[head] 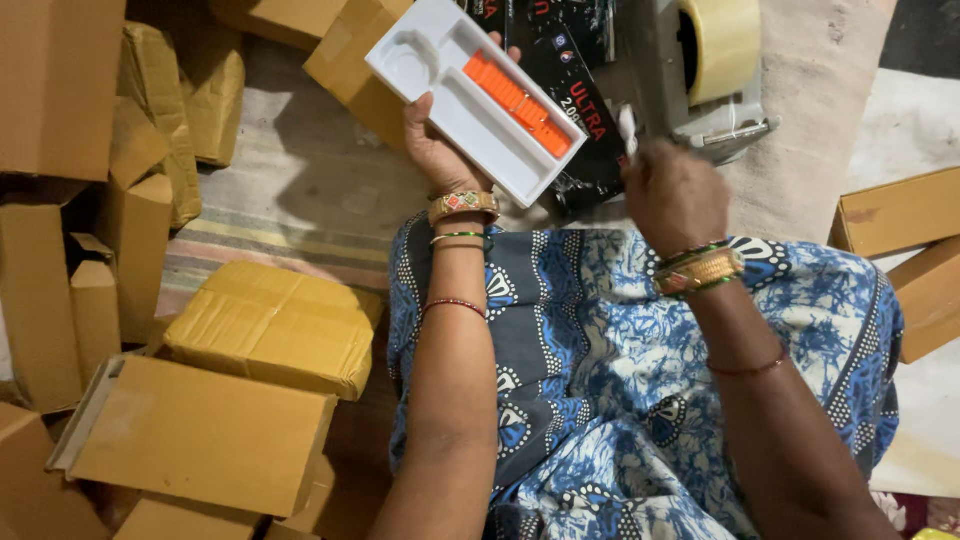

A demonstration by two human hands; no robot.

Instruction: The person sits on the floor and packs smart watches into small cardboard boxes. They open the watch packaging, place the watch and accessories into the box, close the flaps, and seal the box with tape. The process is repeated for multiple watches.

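A: We log the left hand gripping the white tray from beneath, tilted so the orange strap stays seated beyond the thumb.

B: Right hand? Blurred; we cannot tell its grip.

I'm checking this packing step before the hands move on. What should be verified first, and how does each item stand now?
1. Left hand holds the white tray from below: ok.
2. Orange strap lies inside its long slot: ok.
3. Round recess at the tray's far end filled: not ok, it looks empty.
4. Right hand free: cannot tell; it is blurred, with something small and white at its fingers.
5. Black printed box close behind the tray: ok.
6. Tape dispenser nearby: ok.
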